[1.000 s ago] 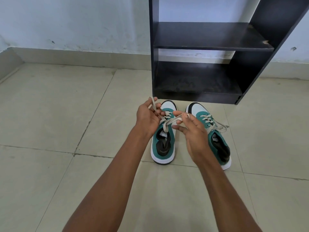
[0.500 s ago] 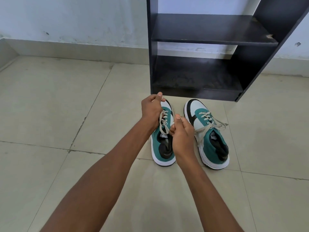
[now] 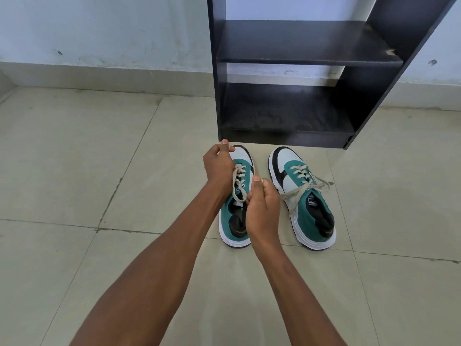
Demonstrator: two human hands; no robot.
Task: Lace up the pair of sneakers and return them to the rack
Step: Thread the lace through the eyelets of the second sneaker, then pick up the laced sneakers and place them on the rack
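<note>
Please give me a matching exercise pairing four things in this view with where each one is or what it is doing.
Things:
1. left hand
2. right hand
3. right sneaker
4. rack

States:
A. stands against the wall, shelves bare
B. fist over the left sneaker's toe end
C. on the floor, untouched, lace ends trailing
D. closed at the left sneaker's tongue

Pairs: 1-B, 2-D, 3-C, 4-A

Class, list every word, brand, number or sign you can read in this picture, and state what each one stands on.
Tongue label of the right sneaker: white lettering on a black patch, too blurred to read.
Insole of the left sneaker: faint print, too small to read.
Shoe rack, wall and floor: no text.
</note>
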